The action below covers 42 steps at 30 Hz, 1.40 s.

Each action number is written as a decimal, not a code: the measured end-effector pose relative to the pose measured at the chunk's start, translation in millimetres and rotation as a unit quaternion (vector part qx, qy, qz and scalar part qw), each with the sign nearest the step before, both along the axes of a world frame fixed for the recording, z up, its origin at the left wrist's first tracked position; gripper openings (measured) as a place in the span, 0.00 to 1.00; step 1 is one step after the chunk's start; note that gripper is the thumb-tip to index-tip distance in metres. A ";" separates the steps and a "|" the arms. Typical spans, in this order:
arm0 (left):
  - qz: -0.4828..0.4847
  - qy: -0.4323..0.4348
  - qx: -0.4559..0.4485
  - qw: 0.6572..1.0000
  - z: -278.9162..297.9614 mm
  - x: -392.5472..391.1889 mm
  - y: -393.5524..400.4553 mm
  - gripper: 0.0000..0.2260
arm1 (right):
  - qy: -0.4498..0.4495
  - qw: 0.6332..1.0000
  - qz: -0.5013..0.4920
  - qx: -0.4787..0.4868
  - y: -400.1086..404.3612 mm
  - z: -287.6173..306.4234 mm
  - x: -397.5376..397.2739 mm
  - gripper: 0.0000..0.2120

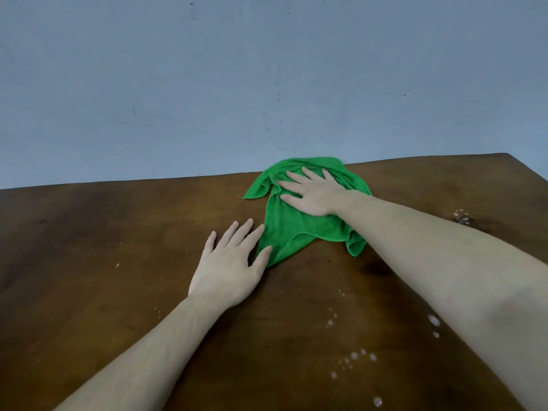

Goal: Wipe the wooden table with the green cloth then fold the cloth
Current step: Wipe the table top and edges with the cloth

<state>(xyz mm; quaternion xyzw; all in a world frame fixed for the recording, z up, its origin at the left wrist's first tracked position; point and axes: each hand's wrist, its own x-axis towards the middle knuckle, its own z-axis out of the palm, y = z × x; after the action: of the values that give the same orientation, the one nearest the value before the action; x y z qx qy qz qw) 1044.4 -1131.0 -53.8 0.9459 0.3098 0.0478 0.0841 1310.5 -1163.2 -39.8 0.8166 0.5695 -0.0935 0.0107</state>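
Pressing flat on the cloth, the right hand lay palm down with its fingers straight and spread, gripping nothing. The cloth, green and rumpled, sat on the counter near its far edge, just before the wall, with one corner drawn out to the left and another bunched at the lower right beside the right forearm. Its far hem reached the counter's back edge. The left hand rested palm down on the bare wood just left of the cloth, fingers extended and slightly apart; its thumb and forefinger touched the cloth's near left border without curling round it. Both forearms were bare and stretched forward from the lower corners of the view. Droplets, pale and scattered, stood on the wood toward the near right, and a further small cluster lay to the right of the right forearm. The counter was dark brown, with uneven darker patches across its surface. The wall behind it was grey-blue and bore faint marks.
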 end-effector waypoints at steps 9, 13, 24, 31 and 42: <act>0.015 0.011 -0.007 1.000 3.7 -1.9 3.4 0.26 | 0.004 1.000 -0.014 0.025 -29.0 -3.8 60.0 0.30; 0.010 0.015 -0.004 1.000 11.2 -0.3 -14.1 0.26 | -0.007 0.994 -0.110 0.019 -97.9 1.5 81.8 0.30; 0.004 0.053 -0.031 0.998 18.4 -40.9 -46.4 0.23 | -0.021 0.999 -0.039 -0.015 -129.9 -5.2 -53.8 0.27; -0.007 0.015 -0.026 1.000 11.0 -139.7 -110.4 0.22 | -0.025 0.999 0.014 -0.017 -193.1 -5.7 -188.6 0.29; -0.049 -0.013 -0.014 0.999 4.2 -215.0 -188.0 0.22 | 0.035 0.996 0.050 0.057 -338.4 11.1 -314.0 0.29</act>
<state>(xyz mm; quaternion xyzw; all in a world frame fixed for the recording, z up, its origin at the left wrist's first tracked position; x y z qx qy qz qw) 829.4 -1319.0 -49.6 0.9581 0.2622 0.0515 0.1031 996.5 -1501.6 -28.7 0.7826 0.6141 -0.0882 -0.0514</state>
